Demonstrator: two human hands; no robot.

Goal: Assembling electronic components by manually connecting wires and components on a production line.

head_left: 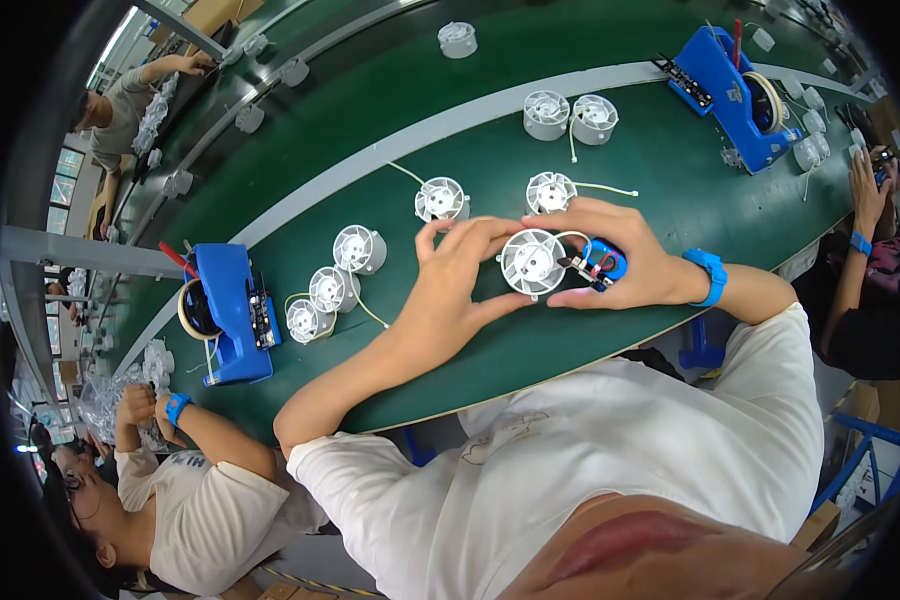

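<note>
White shirt fabric [660, 430] spreads nearest, at six o'clock. Beyond it, the left hand [452, 280] holds a white fan housing [532, 262] between thumb and fingers from nine o'clock; at the housing's three o'clock, the right hand [630, 245] wraps a small blue device [611, 259].

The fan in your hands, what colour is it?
White; the fan shows best in the head view.
</note>
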